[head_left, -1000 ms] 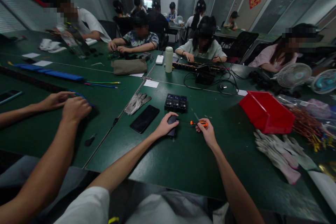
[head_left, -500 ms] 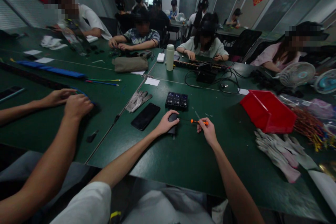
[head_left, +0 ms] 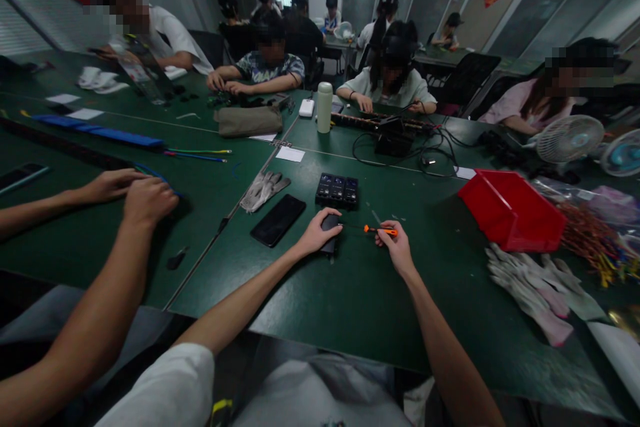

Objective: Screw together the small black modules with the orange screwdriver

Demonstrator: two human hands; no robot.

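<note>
My left hand (head_left: 318, 231) is closed round a small black box-like part (head_left: 329, 244), holding it against the green table. In my right hand (head_left: 394, 240) is a screwdriver with an orange-and-black handle (head_left: 381, 231). Its thin dark shaft points left toward the side of the black part; whether the tip touches it I cannot tell. Just beyond my left hand sits a black unit with three sections (head_left: 337, 191). A black smartphone (head_left: 278, 220) lies to the left of that hand.
A grey work glove (head_left: 263, 191) lies past the phone. To the right are a red bin (head_left: 510, 210), more gloves (head_left: 537, 290) and bundled coloured wires (head_left: 595, 250). A co-worker's hands (head_left: 145, 200) work at the left. A pale green bottle (head_left: 324, 108) stands farther back.
Almost nothing differs. My right hand and the screwdriver have shifted very slightly, while my left hand keeps its hold on the black part.
</note>
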